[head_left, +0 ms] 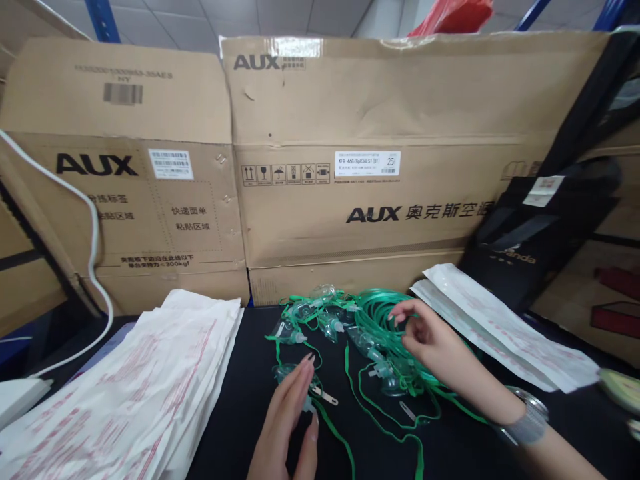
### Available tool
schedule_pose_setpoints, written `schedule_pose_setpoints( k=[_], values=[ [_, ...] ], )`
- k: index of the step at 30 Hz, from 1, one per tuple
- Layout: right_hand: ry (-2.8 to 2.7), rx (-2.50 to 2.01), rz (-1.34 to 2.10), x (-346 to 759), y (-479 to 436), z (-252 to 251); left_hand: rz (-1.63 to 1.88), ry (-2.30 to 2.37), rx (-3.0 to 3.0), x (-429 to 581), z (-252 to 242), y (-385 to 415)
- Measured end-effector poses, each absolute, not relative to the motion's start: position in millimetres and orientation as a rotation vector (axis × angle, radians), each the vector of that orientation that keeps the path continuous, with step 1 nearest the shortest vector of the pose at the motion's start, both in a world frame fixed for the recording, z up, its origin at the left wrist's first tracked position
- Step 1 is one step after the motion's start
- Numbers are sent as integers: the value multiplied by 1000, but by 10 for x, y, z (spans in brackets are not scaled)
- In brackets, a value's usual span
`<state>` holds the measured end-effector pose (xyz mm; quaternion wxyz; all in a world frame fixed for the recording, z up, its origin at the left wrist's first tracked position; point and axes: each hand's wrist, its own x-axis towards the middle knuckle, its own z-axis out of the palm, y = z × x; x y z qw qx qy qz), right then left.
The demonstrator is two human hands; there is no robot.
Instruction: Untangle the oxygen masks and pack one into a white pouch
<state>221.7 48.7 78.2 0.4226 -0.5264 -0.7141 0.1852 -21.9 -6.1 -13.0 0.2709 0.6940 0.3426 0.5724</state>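
Note:
My left hand (287, 427) reaches in from the bottom, fingers stretched forward and thumb apart, over a clear green oxygen mask (284, 372). Part of that mask and its connector is hidden behind the hand, and I see no firm grip on it. My right hand (420, 337) is above a coil of green tubing (373, 305), with its fingers loosely bent and apart. Several more masks with pale connectors lie between and beyond the hands, among them one mask (331, 325) near the middle. Green elastic straps (383, 428) trail toward me across the black surface.
A stack of white printed pouches (150, 373) lies at the left, and more white pouches (495, 327) at the right. Large cardboard boxes (300, 233) stand across the back. A black bag (520, 247) leans at the right. A white cable (95, 247) runs down the left side.

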Motion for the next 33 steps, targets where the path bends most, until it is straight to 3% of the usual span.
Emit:
schedule_pose_setpoints(
  k=[5,12,16,26,33],
  values=[
    [-2243,-1585,775,2281,314,832,1438,857,1964,-222,-132,-63],
    [-2402,-1498,398,2040,298,756,1151,1000,2094,-339,-83,4],
    [-2312,-1367,401,1904,308,709,1117,1024,2086,-393,-38,34],
    [-1967,-981,951,1726,231,778,1298,912,1730,-242,-184,22],
    [-2125,-1343,493,1892,256,783,1360,941,1733,-226,-265,56]
  ],
)
